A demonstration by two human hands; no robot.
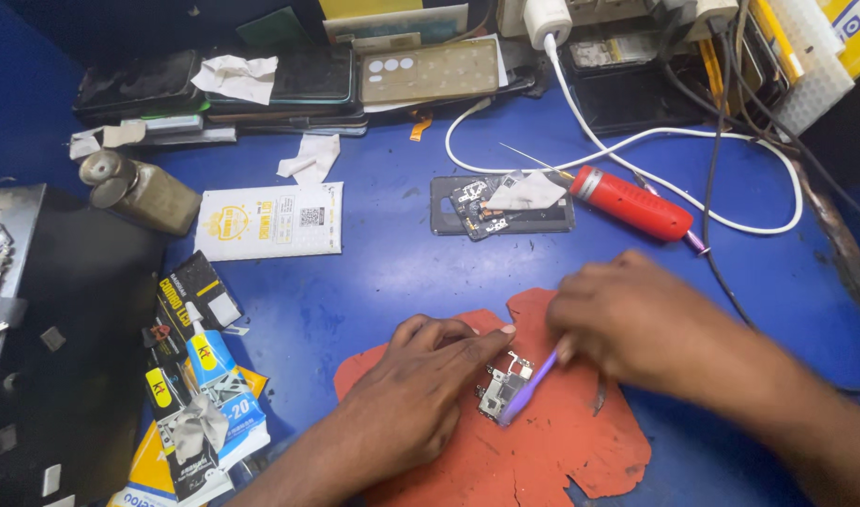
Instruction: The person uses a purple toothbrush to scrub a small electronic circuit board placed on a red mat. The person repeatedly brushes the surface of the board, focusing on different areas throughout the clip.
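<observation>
the surface point(392, 263) is deep blue. at six o'clock lies a torn orange-red mat point(561, 441), and on it a small circuit board point(505, 385) in silver and grey, crossed by a pale purple tool point(533, 380). toward one o'clock sits a red screwdriver handle point(631, 202) with a white cable point(636, 141) looping round it. at ten o'clock lies a white packet point(270, 221) printed in yellow, beside a dull brass-coloured bottle point(139, 192). at eight o'clock, black, yellow and blue packets point(200, 385).
</observation>
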